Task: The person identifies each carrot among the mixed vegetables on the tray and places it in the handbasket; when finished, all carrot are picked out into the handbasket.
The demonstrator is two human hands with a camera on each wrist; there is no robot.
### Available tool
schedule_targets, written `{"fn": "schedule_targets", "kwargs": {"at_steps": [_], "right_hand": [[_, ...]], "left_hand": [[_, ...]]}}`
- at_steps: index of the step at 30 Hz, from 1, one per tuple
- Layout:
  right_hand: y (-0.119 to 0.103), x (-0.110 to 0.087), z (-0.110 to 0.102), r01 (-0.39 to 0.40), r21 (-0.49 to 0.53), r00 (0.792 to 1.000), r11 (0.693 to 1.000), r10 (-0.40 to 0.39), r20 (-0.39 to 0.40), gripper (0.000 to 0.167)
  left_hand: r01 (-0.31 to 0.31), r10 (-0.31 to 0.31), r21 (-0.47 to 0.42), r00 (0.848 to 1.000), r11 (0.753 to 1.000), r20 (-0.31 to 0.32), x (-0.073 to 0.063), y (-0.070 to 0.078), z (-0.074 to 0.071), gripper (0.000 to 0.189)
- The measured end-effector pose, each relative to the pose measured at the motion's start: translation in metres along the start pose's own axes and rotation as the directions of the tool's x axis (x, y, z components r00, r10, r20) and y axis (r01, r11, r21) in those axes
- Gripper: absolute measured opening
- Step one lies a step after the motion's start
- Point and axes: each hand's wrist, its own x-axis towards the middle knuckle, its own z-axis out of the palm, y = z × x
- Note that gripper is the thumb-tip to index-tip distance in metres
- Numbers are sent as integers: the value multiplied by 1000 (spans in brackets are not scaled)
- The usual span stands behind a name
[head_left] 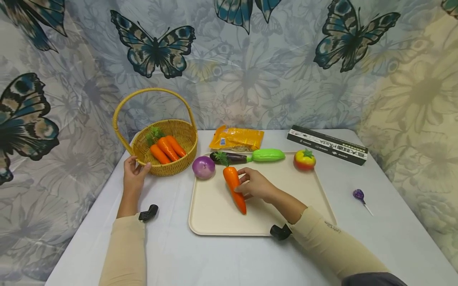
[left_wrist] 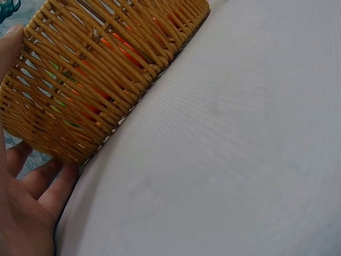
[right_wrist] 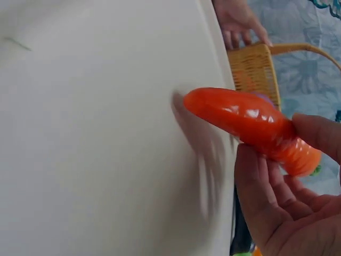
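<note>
My right hand (head_left: 259,185) pinches an orange carrot (head_left: 231,178) with a green leafy top between thumb and fingers. The carrot is held over the beige tray (head_left: 214,222), leaves toward the back; in the right wrist view its tip casts a shadow on the tray. On the left, my left hand (head_left: 133,178) grips the near left side of a wicker basket (head_left: 171,170). Its thumb is at the rim and its fingers (left_wrist: 56,194) lie against the lower wall. Inside the basket lie several carrots (head_left: 166,148) with green tops.
A purple onion (head_left: 204,167) sits at the tray's back left corner. Along the back edge lie an eggplant (head_left: 236,158), a green squash-like vegetable (head_left: 268,155) and a tomato (head_left: 305,160). Beyond are an orange packet (head_left: 239,138) and a long pasta box (head_left: 327,145). A lollipop (head_left: 359,194) lies right.
</note>
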Motion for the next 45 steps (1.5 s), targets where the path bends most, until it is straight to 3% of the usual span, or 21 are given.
{"fn": "schedule_targets", "kwargs": {"at_steps": [8, 17, 31, 37, 45], "right_hand": [[-15, 18, 6, 53, 14, 998, 999, -52, -23, 59], [-40, 52, 20, 129, -51, 992, 990, -129, 3, 54], [-92, 101, 53, 158, -43, 985, 986, -155, 76, 53], [-117, 117, 62, 177, 1, 982, 984, -177, 67, 53], [-141, 142, 68, 199, -62, 979, 978, -197, 47, 57]], "left_hand": [[-17, 16, 28, 1000, 999, 19, -2, 3, 1, 71], [7, -7, 19, 1000, 1000, 9, -2, 3, -1, 71], [-32, 32, 6, 999, 999, 11, 1, 0, -2, 68], [-34, 34, -10, 999, 999, 15, 2, -1, -3, 68], [-17, 17, 0, 1000, 1000, 15, 0, 1, -2, 67]]}}
